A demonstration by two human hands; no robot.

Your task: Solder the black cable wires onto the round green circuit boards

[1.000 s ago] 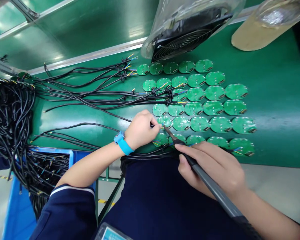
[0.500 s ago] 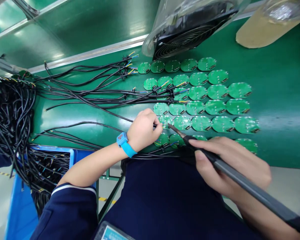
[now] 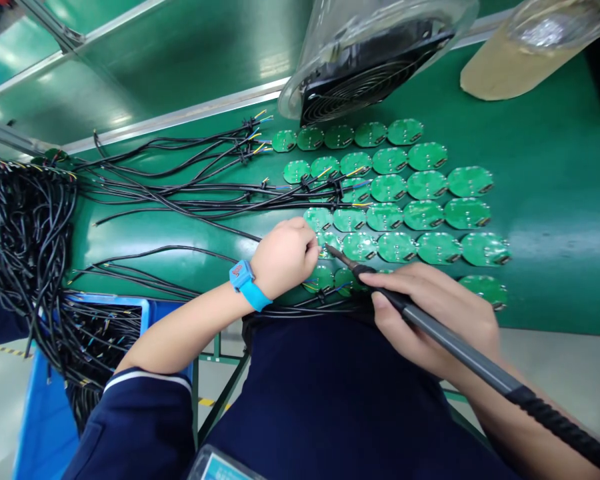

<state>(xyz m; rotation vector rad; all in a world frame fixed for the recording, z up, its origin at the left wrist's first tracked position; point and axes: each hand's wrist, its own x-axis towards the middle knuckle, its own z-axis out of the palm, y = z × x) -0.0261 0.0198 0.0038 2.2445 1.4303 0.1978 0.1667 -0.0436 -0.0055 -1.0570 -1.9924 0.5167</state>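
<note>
My left hand [image 3: 286, 257], with a blue wristband [image 3: 253, 290], is closed in a pinch at the left edge of a green circuit board [image 3: 336, 241]. A black cable [image 3: 233, 231] runs into it from the left; the fingers hide most of its end. In my right hand [image 3: 440, 317] is a soldering iron [image 3: 463, 353], gripped like a pen. Its tip [image 3: 330, 249] is over that same board, close to my left fingertips. Whether the tip touches the board, I cannot tell. Rows of similar round boards [image 3: 397, 247] lie around it.
Black cables with bared coloured ends [image 3: 180, 193] lie across the left of the green table [image 3: 555, 233]. A tangled cable heap [image 3: 25, 227] hangs above a blue bin [image 3: 147, 320]. Behind the boards stand a fan [image 3: 370, 87] and a tan cylindrical container [image 3: 505, 67].
My right hand and the soldering iron have moved left, bringing the tip nearer my left fingers. My left hand has shifted slightly left in view and stays closed.
</note>
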